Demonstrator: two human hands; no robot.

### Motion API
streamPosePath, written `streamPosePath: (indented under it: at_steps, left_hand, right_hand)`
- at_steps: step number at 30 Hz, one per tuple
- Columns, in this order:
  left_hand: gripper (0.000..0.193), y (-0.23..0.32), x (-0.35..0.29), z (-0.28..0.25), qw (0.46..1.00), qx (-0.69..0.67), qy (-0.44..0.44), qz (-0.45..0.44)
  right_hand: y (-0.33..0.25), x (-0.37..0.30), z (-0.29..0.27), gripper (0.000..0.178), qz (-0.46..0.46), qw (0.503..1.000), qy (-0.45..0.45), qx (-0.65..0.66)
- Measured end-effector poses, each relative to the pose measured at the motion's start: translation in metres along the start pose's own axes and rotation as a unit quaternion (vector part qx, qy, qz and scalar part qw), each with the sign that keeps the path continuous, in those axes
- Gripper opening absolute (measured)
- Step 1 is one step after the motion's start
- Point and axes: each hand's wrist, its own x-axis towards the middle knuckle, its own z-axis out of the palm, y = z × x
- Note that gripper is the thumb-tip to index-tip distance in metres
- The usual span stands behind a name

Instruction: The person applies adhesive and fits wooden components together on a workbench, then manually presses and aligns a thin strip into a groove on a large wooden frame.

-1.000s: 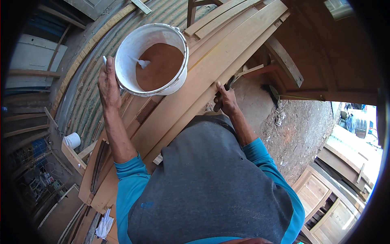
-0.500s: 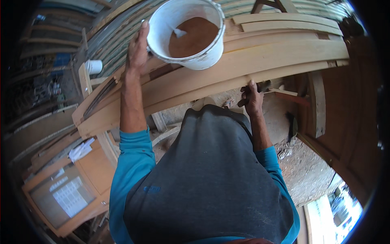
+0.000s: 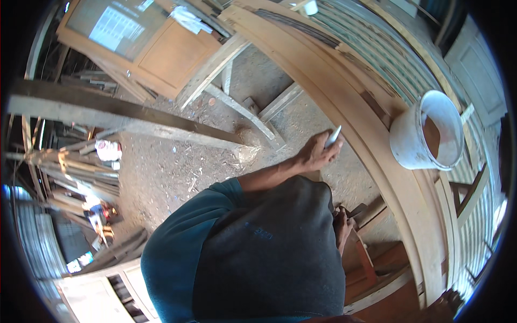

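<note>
My left hand (image 3: 319, 153) is closed round a small white pointed object (image 3: 333, 137), its tip sticking up past the thumb; its exact kind is not clear. The hand is just beside the near edge of a long wooden plank (image 3: 344, 116). Lower down, partly hidden behind my dark shirt front, my right hand (image 3: 343, 227) is closed on a dark object (image 3: 357, 210) whose kind I cannot make out. A white bucket (image 3: 403, 141) stands tilted in view on the planks, to the right of both hands, with brown powdery material (image 3: 430, 138) inside.
A wooden sawhorse (image 3: 242, 110) stands beneath the planks' far end. A thick beam (image 3: 124, 119) crosses at left. A glazed wooden door panel (image 3: 172, 59) leans at the upper left. Corrugated sheeting (image 3: 371, 59) runs behind the planks; shavings litter the dirt floor (image 3: 177, 161).
My view has swung left. My left hand has let go of the bucket's rim and come back toward my body, now holding the white object. My right hand still grips the dark object.
</note>
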Motion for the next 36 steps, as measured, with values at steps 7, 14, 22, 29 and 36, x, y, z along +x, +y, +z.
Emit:
streamPosePath:
  at_steps: [7,14,22,29,36]
  left_hand:
    - [0.024,-0.021,-0.107,-0.005,0.987,0.115,0.001,0.11]
    - [0.025,-0.054,-0.25,-0.04,0.986,0.087,0.142,0.017]
    - [0.03,-0.079,-0.352,-0.031,0.925,0.093,0.365,-0.044]
    - [0.039,-0.087,-0.413,0.071,0.924,0.086,0.347,-0.135]
    - [0.043,-0.109,-0.423,0.113,0.938,0.079,0.328,-0.082]
  right_hand:
    - [-0.018,-0.006,-0.003,0.042,-0.291,0.944,-0.099,-0.119]
    - [-0.032,0.043,-0.101,0.047,-0.567,0.702,0.232,-0.363]
    - [-0.054,0.065,-0.132,0.05,-0.591,0.706,0.197,-0.337]
    - [-0.064,0.071,-0.137,0.048,-0.619,0.667,0.178,-0.375]
    - [-0.073,0.074,-0.143,0.046,-0.637,0.642,0.174,-0.389]
